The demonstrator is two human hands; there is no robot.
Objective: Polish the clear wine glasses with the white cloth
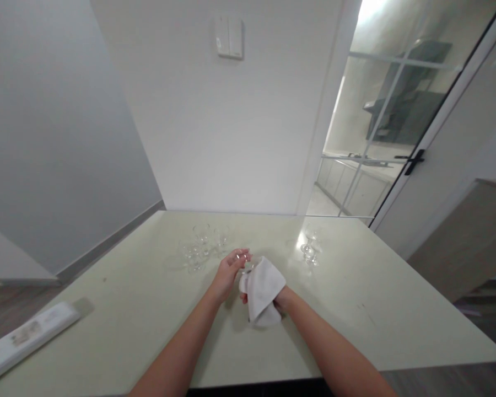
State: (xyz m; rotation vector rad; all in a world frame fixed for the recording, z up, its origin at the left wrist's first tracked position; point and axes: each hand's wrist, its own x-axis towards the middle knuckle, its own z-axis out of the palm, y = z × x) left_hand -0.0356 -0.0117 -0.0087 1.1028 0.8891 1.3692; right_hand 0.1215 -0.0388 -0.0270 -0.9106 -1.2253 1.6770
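Near the middle of the table, my left hand (pixel 227 274) is closed around a small clear glass (pixel 248 266), whose outline is faint. A white cloth (pixel 263 289) is draped over my right hand (pixel 281 299), which grips it against the near side of the glass. The cloth hides most of my right fingers; a few fingertips show at its left edge. Several clear stemmed glasses (pixel 202 245) stand together to the left beyond my left hand. More clear glasses (pixel 310 249) stand farther right, beyond my right hand.
The pale table (pixel 140 325) meets a white wall with a light switch (pixel 229 37). A long white box-like object (pixel 28 336) lies at the table's left edge. At the right is a glass-paned door with a black handle (pixel 414 162).
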